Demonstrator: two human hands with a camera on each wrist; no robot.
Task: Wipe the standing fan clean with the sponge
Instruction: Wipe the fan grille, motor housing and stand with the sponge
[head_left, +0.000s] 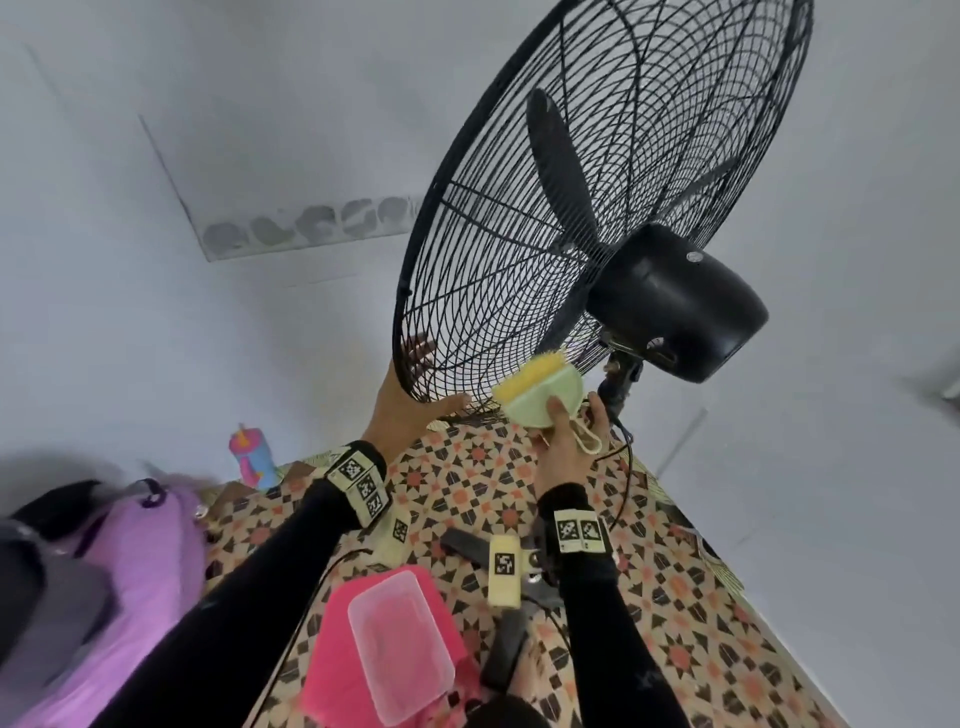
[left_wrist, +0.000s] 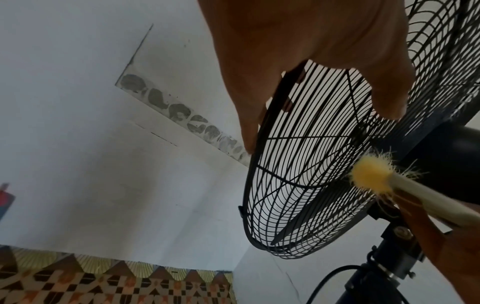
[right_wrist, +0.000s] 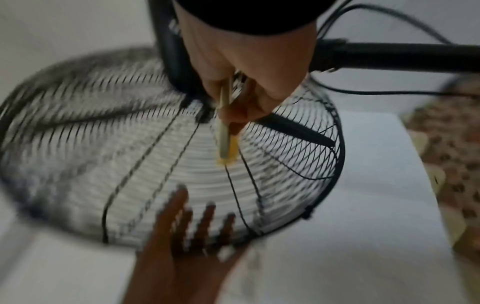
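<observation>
The black standing fan (head_left: 675, 301) is tilted, its wire cage (head_left: 415, 270) facing away from me. My left hand (head_left: 410, 405) straddles the cage's lower rim; its straight, spread fingers (right_wrist: 205, 218) lie flat on the front grille, and the thumb (head_left: 452, 402) runs along the rim. My right hand (head_left: 566, 447) grips a pale green sponge (head_left: 545, 397) with a yellow bristly face. It presses the sponge against the rear grille just below the motor housing. In the left wrist view the sponge's yellow edge (left_wrist: 371, 174) touches the wires. The right wrist view is blurred, with the sponge (right_wrist: 224, 144) edge-on.
The fan's pole (head_left: 618, 384) and its black cord (head_left: 626, 483) run down beside my right hand. On the patterned mat (head_left: 675, 597) lie a pink lid under a clear box (head_left: 395, 639), a tagged yellow block (head_left: 504, 571) and dark tools. A purple bag (head_left: 145, 561) and a colourful bottle (head_left: 252, 457) sit on the left. White walls stand close behind.
</observation>
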